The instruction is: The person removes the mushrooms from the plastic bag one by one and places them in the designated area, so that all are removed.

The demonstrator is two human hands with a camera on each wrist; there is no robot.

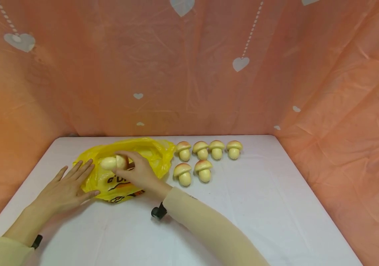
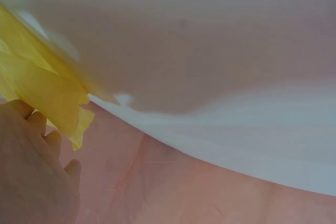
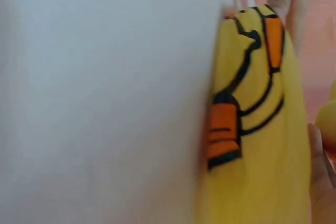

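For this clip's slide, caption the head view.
Right hand holds a toy mushroom over a yellow bag; left hand flat on the bag's edge.

Both arms wear long, close-fitting cream sleeves that end at the wrists, leaving the left hand (image 1: 64, 190) and right hand (image 1: 138, 173) bare. A small black camera unit on a dark strap sits at each wrist.
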